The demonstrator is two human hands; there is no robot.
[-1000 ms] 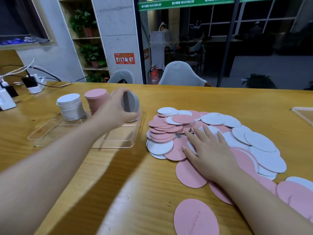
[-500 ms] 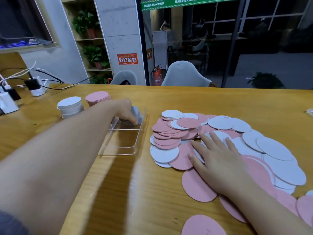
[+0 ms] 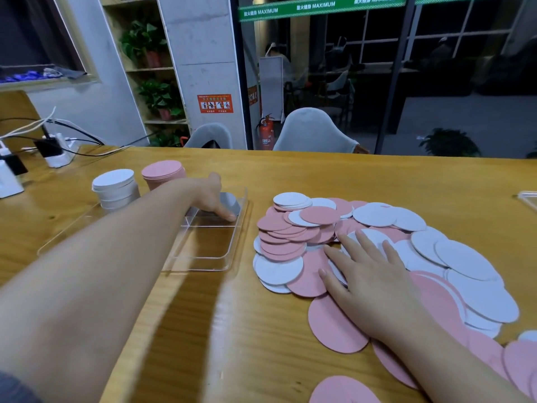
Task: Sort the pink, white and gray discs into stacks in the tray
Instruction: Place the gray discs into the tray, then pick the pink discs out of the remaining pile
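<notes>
The left hand (image 3: 213,196) has dropped since a second ago, when it held the gray discs (image 3: 230,202) up on edge above the tray (image 3: 220,264); now they sit low in the tray's far right compartment, faces tilted toward me rather than lying flat, with the fingers curled down over their near side and the fingertips touching the tray floor. Whether the hand is gripping them or merely resting on them, I cannot tell.

Starting at the left of the tray, a white stack (image 3: 115,187) stands upright, and a pink stack (image 3: 163,173) stands just beside it (both neat columns, faces up). The near compartments hold nothing I can make out.

To the right, on the wooden table (image 3: 232,330), a loose pile of pink and white discs (image 3: 293,228) spreads out in overlapping layers. The right hand (image 3: 374,282) lies flat on that pile, palm down, fingers spread and pointing away toward the far edge, grasping nothing.
</notes>
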